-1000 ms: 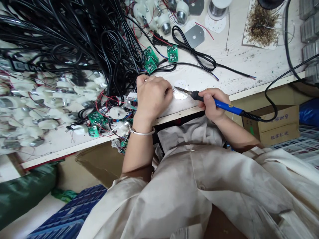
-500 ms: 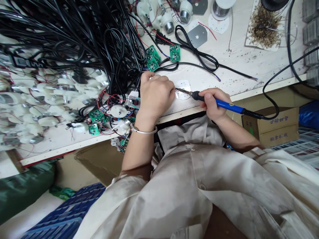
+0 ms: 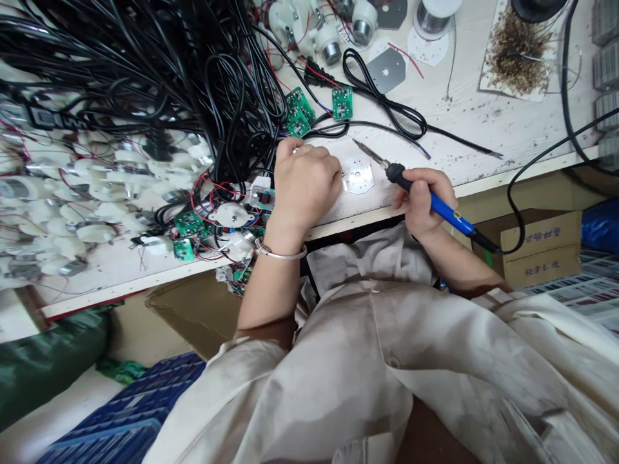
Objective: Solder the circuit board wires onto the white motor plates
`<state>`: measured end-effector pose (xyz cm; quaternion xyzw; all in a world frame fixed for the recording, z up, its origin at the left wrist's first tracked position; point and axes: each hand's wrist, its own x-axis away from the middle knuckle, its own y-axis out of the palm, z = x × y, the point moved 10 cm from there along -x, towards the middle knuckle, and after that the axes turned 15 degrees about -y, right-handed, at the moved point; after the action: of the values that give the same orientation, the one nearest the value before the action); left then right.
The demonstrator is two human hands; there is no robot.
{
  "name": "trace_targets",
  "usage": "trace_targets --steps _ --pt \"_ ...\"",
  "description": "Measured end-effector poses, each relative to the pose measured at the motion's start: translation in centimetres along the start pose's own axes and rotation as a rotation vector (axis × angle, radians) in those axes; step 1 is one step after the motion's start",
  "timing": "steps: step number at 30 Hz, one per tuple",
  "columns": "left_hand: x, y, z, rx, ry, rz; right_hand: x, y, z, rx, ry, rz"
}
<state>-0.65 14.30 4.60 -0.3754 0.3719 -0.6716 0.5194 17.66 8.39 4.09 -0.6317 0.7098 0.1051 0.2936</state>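
My right hand [image 3: 425, 201] grips a blue-handled soldering iron [image 3: 452, 216], its tip pointing up and left over the bench, apart from the plate below. A small white plate with cut corners [image 3: 360, 178] lies on the bench between my two hands. At the plate's left edge, my left hand [image 3: 308, 182] is closed with its fingers curled under; what they pinch is hidden. Just beyond my left hand are green circuit boards [image 3: 298, 115], and one more green board [image 3: 342, 103] sits by a coiled black power cord [image 3: 387, 103].
Black cables [image 3: 159, 71] pile up at the left over many white motor parts [image 3: 97, 193]. A solder spool [image 3: 435, 19], a grey plate [image 3: 387, 69] and a card with brown shavings [image 3: 515, 55] stand at the back. The iron's cord [image 3: 536, 171] trails right.
My right hand has lifted the soldering iron's tip away from my left fingers and the plate, up and slightly right. My left hand stays nearly where it was.
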Motion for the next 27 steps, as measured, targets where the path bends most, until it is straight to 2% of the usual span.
trace_targets --steps 3,10,15,20,22,24,25,27 --pt "0.0 0.0 0.0 -0.009 0.003 0.027 -0.2 0.0 -0.5 -0.006 -0.074 0.059" --pt "0.1 0.0 0.3 -0.027 -0.031 0.002 -0.3 1.1 -1.5 0.081 -0.286 0.003" --pt "0.0 0.0 0.4 -0.045 0.003 0.04 0.0 0.8 -0.8 0.132 -0.238 0.007" --pt "1.2 -0.2 1.5 -0.158 0.001 0.1 0.4 -0.2 -0.7 0.056 -0.198 0.092" --pt "2.2 -1.6 1.9 -0.205 -0.002 0.131 0.6 -0.7 -0.5 0.038 -0.172 0.131" --pt "3.5 -4.4 0.9 -0.212 -0.027 0.2 0.8 -1.1 -0.2 0.021 -0.172 0.164" --pt "4.2 -6.3 -0.5 -0.204 -0.066 0.246 0.8 -1.3 -0.3 -0.002 -0.198 0.19" --pt "5.6 -10.7 -5.6 -0.189 -0.238 0.349 0.9 -1.4 -0.3 -0.047 -0.238 0.21"
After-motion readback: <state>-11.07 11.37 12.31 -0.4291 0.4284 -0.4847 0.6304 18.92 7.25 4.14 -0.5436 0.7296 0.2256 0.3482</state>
